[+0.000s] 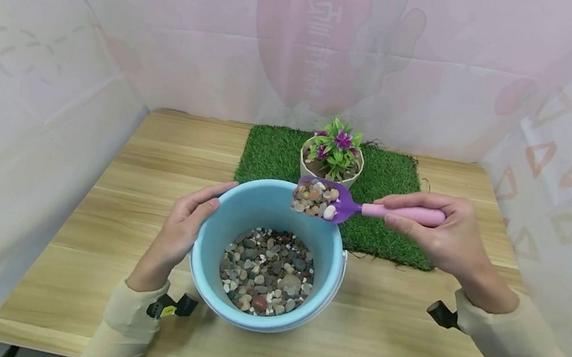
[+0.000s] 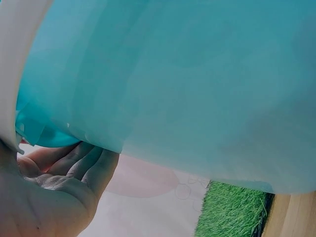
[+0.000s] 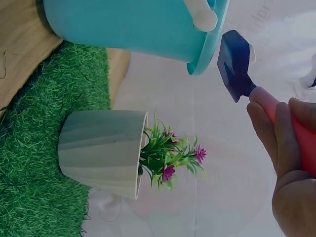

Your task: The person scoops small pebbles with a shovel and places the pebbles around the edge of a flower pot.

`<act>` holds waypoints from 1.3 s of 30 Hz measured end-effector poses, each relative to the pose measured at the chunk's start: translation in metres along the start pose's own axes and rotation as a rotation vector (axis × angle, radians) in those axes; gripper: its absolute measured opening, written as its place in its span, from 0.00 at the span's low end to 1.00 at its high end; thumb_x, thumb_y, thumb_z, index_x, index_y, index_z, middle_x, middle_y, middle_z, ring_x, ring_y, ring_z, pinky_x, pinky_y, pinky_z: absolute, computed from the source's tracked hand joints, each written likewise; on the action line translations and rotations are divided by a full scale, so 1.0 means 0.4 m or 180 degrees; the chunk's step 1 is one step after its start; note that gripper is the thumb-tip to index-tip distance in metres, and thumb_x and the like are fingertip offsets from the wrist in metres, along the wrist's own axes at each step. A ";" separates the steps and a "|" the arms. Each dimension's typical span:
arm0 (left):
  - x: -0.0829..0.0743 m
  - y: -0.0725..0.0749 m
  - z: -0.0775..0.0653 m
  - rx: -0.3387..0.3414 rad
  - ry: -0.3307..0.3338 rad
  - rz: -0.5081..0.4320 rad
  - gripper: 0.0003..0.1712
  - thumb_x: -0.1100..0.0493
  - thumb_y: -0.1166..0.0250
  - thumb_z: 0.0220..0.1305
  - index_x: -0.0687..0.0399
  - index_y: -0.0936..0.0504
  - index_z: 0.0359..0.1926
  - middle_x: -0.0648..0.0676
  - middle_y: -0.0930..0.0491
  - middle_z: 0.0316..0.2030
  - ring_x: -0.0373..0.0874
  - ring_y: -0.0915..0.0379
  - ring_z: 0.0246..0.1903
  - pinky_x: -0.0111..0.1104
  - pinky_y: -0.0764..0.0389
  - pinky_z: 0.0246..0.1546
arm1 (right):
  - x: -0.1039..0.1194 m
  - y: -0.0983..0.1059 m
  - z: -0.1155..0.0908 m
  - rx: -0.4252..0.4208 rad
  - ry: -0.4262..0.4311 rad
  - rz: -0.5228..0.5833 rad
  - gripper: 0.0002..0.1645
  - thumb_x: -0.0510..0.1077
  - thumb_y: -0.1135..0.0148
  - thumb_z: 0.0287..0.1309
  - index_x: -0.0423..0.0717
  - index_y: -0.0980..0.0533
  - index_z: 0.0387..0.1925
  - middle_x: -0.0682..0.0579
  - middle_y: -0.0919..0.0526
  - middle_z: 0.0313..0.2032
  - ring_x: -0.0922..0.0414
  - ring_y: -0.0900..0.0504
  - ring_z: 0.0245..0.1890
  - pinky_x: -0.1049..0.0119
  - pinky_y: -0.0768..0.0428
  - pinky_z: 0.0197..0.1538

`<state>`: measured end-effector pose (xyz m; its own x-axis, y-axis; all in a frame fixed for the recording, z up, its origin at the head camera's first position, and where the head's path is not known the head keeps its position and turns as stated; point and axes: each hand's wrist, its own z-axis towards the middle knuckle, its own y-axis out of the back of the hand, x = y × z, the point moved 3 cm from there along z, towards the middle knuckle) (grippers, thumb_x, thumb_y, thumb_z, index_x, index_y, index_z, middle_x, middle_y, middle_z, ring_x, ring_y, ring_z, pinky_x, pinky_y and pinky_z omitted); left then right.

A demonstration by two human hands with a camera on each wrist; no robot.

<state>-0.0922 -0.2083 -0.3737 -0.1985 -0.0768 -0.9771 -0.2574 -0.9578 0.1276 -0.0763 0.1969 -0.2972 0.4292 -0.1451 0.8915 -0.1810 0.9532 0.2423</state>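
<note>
A blue bucket (image 1: 272,185) stands on the table with many mixed pebbles (image 1: 267,268) in its bottom. My left hand (image 1: 183,229) holds its left side, thumb at the rim and fingers along the outside wall, as the left wrist view also shows under the rim (image 2: 59,140). With my right hand (image 1: 446,234) I grip the pink handle (image 1: 404,214) of a small purple trowel (image 1: 347,207). Its scoop carries a heap of small pebbles (image 1: 315,197), including a white one, above the bucket's right rear rim. In the right wrist view the scoop is seen from below, beyond the rim.
Behind the bucket, a pale pot (image 1: 355,180) with a purple-flowered plant (image 1: 339,149) stands on a green turf mat (image 1: 394,183). The bucket's white handle (image 1: 344,264) hangs down on the right. White printed curtains (image 1: 198,72) enclose the wooden table (image 1: 122,214).
</note>
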 end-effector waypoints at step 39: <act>-0.002 -0.001 -0.001 -0.0054 0.0107 0.0040 0.25 0.56 0.52 0.86 0.66 0.27 0.73 0.61 0.19 0.66 0.49 0.10 0.51 0.47 0.06 0.45 | -0.131 0.084 -0.041 -0.0628 -0.0531 -0.0780 0.11 0.32 0.22 0.57 0.35 0.11 0.43 0.66 0.07 0.38 0.70 0.18 0.19 0.66 0.39 0.09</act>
<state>-0.0917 -0.2078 -0.3729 -0.1698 -0.0979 -0.9806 -0.2390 -0.9613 0.1374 -0.0903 0.2407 -0.3419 0.2854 -0.4015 0.8703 0.0907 0.9153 0.3925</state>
